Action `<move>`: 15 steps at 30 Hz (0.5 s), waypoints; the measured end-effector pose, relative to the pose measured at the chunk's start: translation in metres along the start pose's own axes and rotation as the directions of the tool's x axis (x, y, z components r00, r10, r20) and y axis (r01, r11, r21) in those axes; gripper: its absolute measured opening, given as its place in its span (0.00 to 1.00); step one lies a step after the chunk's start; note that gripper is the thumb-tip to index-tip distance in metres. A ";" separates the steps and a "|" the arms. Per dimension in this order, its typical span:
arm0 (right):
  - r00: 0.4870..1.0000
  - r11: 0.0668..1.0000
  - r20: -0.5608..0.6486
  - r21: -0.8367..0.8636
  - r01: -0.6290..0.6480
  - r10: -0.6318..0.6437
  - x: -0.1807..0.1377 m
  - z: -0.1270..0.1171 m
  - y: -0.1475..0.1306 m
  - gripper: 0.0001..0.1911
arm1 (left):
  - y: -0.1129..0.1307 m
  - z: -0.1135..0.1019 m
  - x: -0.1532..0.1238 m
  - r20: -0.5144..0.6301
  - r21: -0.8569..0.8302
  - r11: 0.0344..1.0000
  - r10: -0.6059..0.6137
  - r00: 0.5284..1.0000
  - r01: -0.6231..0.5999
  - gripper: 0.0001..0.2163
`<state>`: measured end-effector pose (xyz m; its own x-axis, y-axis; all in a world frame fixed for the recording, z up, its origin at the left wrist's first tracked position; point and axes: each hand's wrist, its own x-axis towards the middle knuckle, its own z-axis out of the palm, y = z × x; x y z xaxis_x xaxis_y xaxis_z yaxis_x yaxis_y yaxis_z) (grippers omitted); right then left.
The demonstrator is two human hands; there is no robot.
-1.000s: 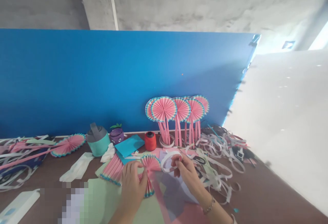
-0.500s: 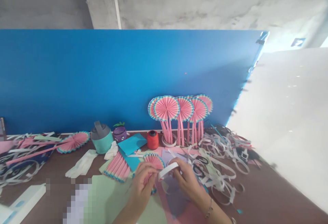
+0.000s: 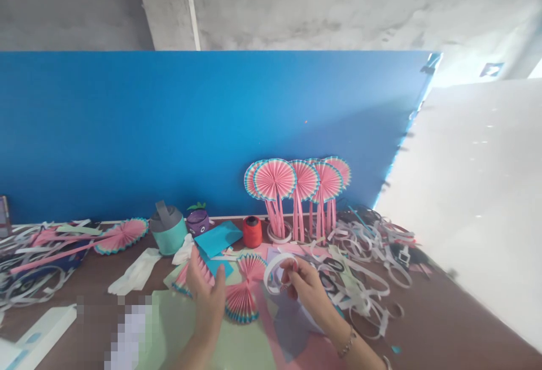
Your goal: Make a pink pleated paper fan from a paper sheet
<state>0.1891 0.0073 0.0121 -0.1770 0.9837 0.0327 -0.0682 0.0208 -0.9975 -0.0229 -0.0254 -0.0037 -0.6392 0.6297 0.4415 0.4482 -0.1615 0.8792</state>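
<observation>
A roll of white tape [image 3: 273, 274] is pinched in the fingers of my right hand [image 3: 302, 282], tilted so its ring shape shows. My left hand [image 3: 205, 294] is raised with thumb and fingers apart, holding nothing. Between the hands a pink pleated paper fan [image 3: 243, 302] with blue-edged rims lies partly spread in a bow-tie shape on green and pink paper sheets [image 3: 237, 344]. Behind my left hand, a folded pink pleated paper strip [image 3: 182, 279] is partly covered by my fingers.
Several finished pink fans [image 3: 275, 181] stand against the blue partition [image 3: 190, 133]. A red thread spool [image 3: 253, 231], teal cup [image 3: 169, 231], purple pot [image 3: 198, 221] and blue paper [image 3: 218, 239] sit at the back. Tangled white strips [image 3: 364, 285] and scissors [image 3: 334, 262] crowd the right.
My left hand has let go near the tape and moved left, its fingers opening. The tape roll has turned in my right hand, and the pleated fan is now more visible.
</observation>
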 end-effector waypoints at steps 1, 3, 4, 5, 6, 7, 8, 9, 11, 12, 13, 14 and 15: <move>1.000 1.000 0.013 -0.006 -0.006 0.006 0.000 0.000 0.001 0.14 | 0.001 0.000 -0.003 0.026 0.008 0.998 0.067 0.997 -0.068 0.28; 0.999 1.000 0.044 -0.021 -0.011 0.011 0.000 -0.001 0.004 0.14 | 0.006 -0.001 -0.010 0.140 -0.022 0.983 0.185 0.973 -0.184 0.24; 0.999 1.000 0.052 -0.029 -0.005 0.007 0.000 -0.001 0.006 0.14 | 0.009 -0.001 -0.014 0.222 -0.061 0.973 0.230 0.947 -0.222 0.21; 0.998 0.999 0.057 -0.041 0.008 -0.005 0.000 -0.001 0.007 0.14 | 0.012 -0.002 -0.018 0.299 -0.108 0.964 0.264 0.917 -0.243 0.19; 0.998 0.998 0.058 -0.058 0.029 -0.025 0.000 -0.001 0.007 0.14 | 0.014 -0.002 -0.021 0.362 -0.148 0.958 0.283 0.888 -0.245 0.18; 0.997 0.995 0.060 -0.081 0.056 -0.051 -0.001 -0.001 0.007 0.14 | 0.017 -0.003 -0.024 0.407 -0.172 0.957 0.286 0.867 -0.235 0.17; 0.995 0.990 0.065 -0.114 0.086 -0.079 -0.002 -0.001 0.007 0.13 | 0.018 -0.003 -0.027 0.439 -0.183 0.958 0.282 0.853 -0.222 0.17; 0.992 0.981 0.071 -0.155 0.116 -0.106 -0.003 -0.001 0.005 0.12 | 0.019 -0.002 -0.028 0.461 -0.183 0.960 0.276 0.844 -0.214 0.16; 0.983 0.950 0.085 -0.257 0.178 -0.161 -0.006 -0.001 0.001 0.10 | 0.019 -0.001 -0.029 0.479 -0.170 0.960 0.276 0.833 -0.221 0.13; 0.977 0.927 0.092 -0.310 0.210 -0.191 -0.008 -0.001 -0.002 0.10 | 0.018 -0.001 -0.028 0.476 -0.163 0.960 0.280 0.833 -0.230 0.12; 0.970 0.902 0.098 -0.357 0.243 -0.223 -0.010 -0.001 -0.004 0.09 | 0.018 0.000 -0.027 0.466 -0.156 0.959 0.283 0.838 -0.237 0.11; 0.962 0.878 0.102 -0.394 0.272 -0.252 -0.012 0.000 -0.005 0.09 | 0.017 0.000 -0.026 0.451 -0.149 0.960 0.281 0.847 -0.239 0.10; 0.957 0.863 0.108 -0.414 0.289 -0.269 -0.013 0.000 -0.006 0.08 | 0.017 0.000 -0.025 0.435 -0.143 0.961 0.274 0.857 -0.235 0.09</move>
<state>0.1918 -0.0054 0.0180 -0.2567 0.9166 0.3064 0.2964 0.3764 -0.8777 0.0007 -0.0437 0.0000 -0.1530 0.8264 0.5418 0.4922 -0.4117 0.7670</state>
